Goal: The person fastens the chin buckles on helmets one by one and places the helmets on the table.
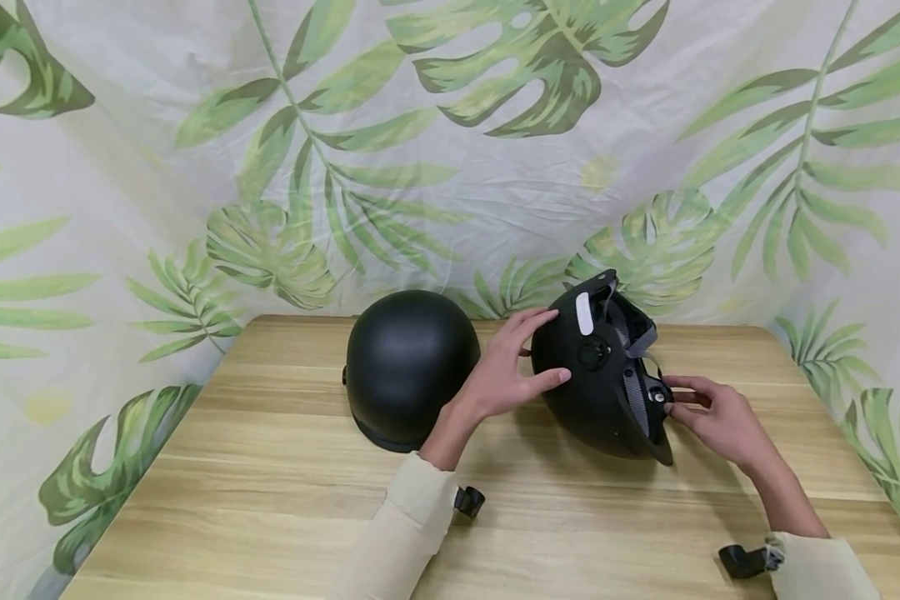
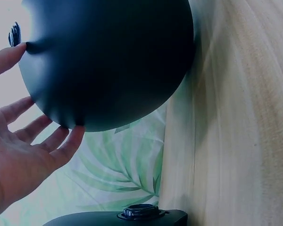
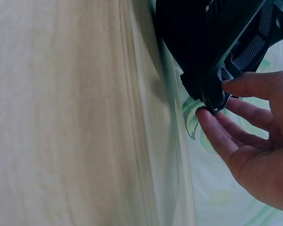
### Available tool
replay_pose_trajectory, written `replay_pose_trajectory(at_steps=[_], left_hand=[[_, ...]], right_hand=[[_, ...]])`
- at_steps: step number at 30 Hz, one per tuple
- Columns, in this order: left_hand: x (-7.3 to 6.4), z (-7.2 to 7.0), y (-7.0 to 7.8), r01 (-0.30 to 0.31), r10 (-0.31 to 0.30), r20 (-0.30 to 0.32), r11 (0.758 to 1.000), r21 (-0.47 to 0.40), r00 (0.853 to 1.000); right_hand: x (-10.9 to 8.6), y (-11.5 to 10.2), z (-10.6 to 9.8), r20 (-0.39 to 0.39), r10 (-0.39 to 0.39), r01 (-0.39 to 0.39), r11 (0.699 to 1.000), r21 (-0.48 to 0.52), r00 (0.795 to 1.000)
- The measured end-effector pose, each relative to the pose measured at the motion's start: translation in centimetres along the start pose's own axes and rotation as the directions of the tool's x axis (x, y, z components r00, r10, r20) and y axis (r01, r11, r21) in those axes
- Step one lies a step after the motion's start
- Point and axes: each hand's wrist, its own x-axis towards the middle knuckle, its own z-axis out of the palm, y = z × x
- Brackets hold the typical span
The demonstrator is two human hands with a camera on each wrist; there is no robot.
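Observation:
Tilted on its side on the table, a black helmet [image 1: 581, 400] turns its opening to the right and shows a white oval patch [image 1: 584, 314], grey straps and a mesh lining. My left hand [image 1: 506, 371] is spread against its outer shell; in the left wrist view the thumb and fingertips touch the smooth dome [image 2: 113, 61]. With thumb and fingers, my right hand [image 1: 720, 421] pinches the black headband piece [image 1: 657, 398] at the helmet's opening. The right wrist view shows this hand [image 3: 259, 127] at the piece's lower end, partly hidden by the fingers.
A second black helmet [image 1: 412, 367] stands dome up to the left of my left hand. Both helmets are near the back of the wooden table [image 1: 270, 500]. Behind it hangs a leaf-patterned cloth [image 1: 510, 225]. Black clips [image 1: 468, 502] show at the sleeves.

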Motion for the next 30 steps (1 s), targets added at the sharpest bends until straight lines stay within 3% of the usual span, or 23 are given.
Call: replay_pose_trajectory(at_steps=[12,22,30], left_hand=[[-0.1,0.1,0.2,0.059,-0.056,0.047,0.996,-0.060,0.997],[0.1,0.1,0.3,0.047,-0.047,-0.015,0.998,-0.033,0.999],[0.1,-0.3,-0.2,0.068,-0.064,0.041,0.993,-0.097,0.997]], right_hand=[[0.1,0.3,0.4,0.012,0.004,-0.003,1.000,-0.031,1.000],[0.2,0.4,1.3,0.074,-0.042,0.046,0.998,-0.043,0.996],[0.3,0.1,1.2,0.083,-0.029,0.034,0.998,-0.056,0.996]])
